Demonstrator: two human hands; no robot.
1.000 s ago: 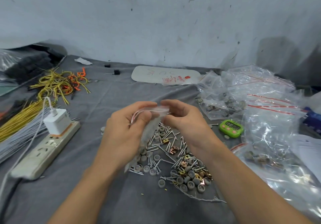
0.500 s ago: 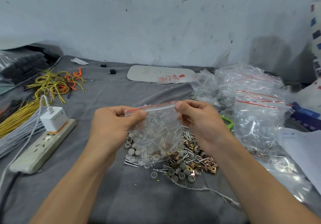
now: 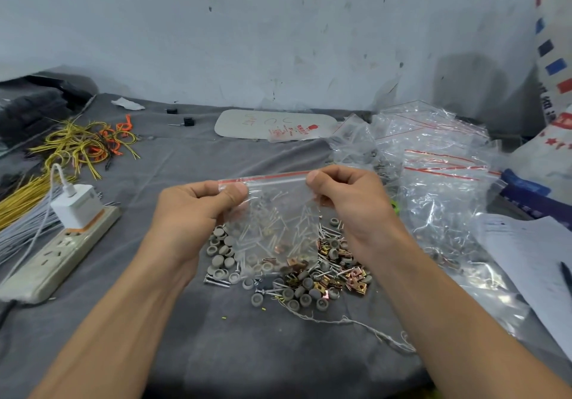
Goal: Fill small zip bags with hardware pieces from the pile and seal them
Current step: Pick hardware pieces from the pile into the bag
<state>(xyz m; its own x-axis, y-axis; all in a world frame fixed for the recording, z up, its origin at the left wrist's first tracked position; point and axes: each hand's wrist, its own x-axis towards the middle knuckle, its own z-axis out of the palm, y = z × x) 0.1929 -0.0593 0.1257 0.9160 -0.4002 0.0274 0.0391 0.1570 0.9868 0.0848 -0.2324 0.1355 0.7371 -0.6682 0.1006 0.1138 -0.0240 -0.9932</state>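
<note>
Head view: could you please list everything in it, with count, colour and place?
zip bag: one, clear with red strip, held above the pile.
hardware pile: one, grey, silver and brass pieces, table centre.
spare bags: many, clear, red-striped, right.
power strip: one, off-white, left.
charger: one, white, on the strip.
wires: many, yellow and orange, far left.
papers: several, white, right edge.
card: one, pale, back centre.
left hand: pinches the bag's top left corner.
right hand: pinches its top right corner.

Red print on the label [image 3: 291, 130] lying on the pale card [image 3: 244, 124] at the tabletop's back edge seems to read "5 mm"; the other print is illegible.
</note>
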